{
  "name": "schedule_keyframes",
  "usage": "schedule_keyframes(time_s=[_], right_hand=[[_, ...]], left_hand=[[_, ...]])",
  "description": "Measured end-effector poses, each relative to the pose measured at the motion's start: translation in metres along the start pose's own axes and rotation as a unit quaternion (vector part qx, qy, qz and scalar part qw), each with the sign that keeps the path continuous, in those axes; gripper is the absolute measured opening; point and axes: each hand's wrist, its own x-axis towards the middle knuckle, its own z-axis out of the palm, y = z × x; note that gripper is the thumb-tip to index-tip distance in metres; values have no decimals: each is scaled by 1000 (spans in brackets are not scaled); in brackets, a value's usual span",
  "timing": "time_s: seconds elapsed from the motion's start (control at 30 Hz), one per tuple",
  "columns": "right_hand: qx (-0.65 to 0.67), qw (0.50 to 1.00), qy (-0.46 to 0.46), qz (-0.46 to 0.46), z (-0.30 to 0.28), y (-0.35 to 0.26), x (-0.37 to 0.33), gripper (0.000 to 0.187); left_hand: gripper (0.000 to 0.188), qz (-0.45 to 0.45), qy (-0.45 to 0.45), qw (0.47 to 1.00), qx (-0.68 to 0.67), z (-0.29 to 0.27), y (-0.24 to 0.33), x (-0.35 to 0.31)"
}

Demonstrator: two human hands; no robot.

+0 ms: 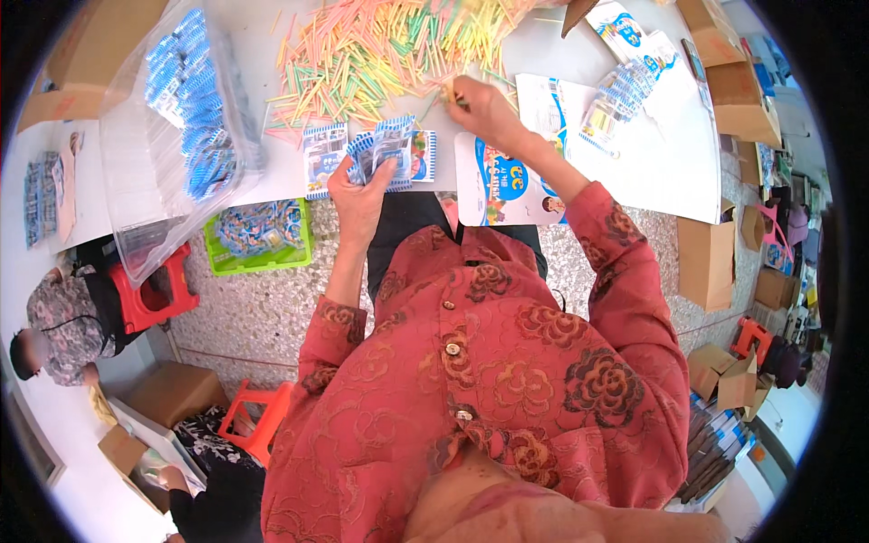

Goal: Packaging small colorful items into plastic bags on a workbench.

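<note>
Blue-and-white striped plastic pouches (395, 141), long axis near twelve-to-six, are clamped by fingers of the left hand (358, 193), at eight o'clock from the right hand (482, 109), whose curled fingers' grip cannot be told

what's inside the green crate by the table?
A heap of blue-and-white packets in the green crate. The heap covers most of the crate's bottom, so anything underneath can't be seen; the table edge hides its far side.
</note>
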Motion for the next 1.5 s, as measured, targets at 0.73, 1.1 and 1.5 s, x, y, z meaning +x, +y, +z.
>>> schedule_keyframes(time_s=[0.73, 1.1, 1.5], right_hand=[[359, 930, -26, 70, -106, -100, 27, 14], [224, 969, -45, -94, -104, -95, 24, 8], [254, 952, -152, 79, -103, -88, 30, 16]], left_hand=[[18, 15, -56, 997, -48, 47, 33, 11], [22, -1, -71, 994, -80, 50, 30, 14], [16, 14, -103, 995, -7, 53, 33, 16]])
